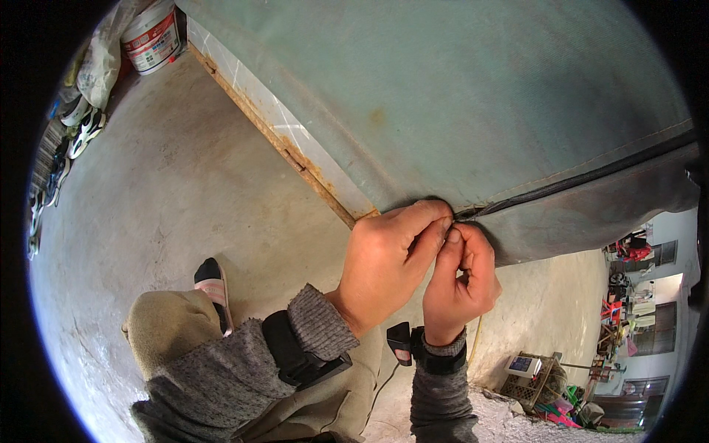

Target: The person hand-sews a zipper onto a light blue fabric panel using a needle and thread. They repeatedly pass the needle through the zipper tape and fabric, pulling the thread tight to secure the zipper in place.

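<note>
A large grey-green leather-like cover (502, 88) spreads over the upper right, with a stitched seam near its lower edge. Along that seam runs a long black strip (583, 177) that looks like a zipper, and below it hangs a darker grey flap (591, 210). Both hands meet at the strip's near end. My left hand (388, 255) is closed, thumb and forefinger pinching there. My right hand (464, 284) pinches the same spot from the right, fingers curled. The fingertips hide exactly what lies between them.
A rusty metal edge (288, 155) borders the cover's left side above a concrete floor (170, 170). A white and red bucket (151, 40) stands at the upper left, near several shoes (87, 133). At lower right sits a crate (523, 387) beside colourful clutter. My slippered foot (212, 289) is below.
</note>
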{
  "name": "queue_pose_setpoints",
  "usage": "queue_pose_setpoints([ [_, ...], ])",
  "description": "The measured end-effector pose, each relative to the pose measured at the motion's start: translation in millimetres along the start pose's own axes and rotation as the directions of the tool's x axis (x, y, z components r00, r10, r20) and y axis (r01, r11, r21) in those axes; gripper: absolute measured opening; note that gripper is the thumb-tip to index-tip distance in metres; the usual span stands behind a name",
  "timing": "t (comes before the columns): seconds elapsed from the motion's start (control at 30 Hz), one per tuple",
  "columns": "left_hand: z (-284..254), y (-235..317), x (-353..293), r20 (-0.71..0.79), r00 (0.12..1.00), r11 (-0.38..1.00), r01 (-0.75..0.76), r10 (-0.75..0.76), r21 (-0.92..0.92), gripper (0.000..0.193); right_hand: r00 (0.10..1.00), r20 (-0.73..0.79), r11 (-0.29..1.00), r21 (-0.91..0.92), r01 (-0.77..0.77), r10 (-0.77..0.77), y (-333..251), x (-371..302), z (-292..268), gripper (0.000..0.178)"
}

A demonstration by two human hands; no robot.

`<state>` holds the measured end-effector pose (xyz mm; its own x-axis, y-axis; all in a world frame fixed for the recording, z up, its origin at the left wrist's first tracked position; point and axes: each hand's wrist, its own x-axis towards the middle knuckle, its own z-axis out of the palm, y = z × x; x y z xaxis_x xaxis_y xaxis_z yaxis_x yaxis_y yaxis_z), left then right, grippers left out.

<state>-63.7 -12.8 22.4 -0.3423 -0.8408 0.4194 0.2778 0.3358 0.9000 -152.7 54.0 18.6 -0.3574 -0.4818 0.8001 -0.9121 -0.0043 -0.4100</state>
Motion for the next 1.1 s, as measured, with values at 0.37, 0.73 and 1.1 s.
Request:
queue_pose_setpoints([
  [0.37,0,-7,-1,-0.003,0.993,0.991,-0.120,0.121,0.060,0.014,0.994,0.070,0.992,-0.095,0.086,-0.080,-1,7,-4,0.013],
  [0.73,2,-7,-3,-0.024,0.991,0.983,-0.127,0.131,0.132,0.010,0.980,0.042,0.971,-0.134,0.199,-0.195,10,10,3,0.007],
  [1.1,3,-6,-1,-0.029,0.989,0.979,-0.141,0.147,0.147,0.010,0.983,0.040,0.974,-0.134,0.185,-0.181,15,3,5,0.013],
])
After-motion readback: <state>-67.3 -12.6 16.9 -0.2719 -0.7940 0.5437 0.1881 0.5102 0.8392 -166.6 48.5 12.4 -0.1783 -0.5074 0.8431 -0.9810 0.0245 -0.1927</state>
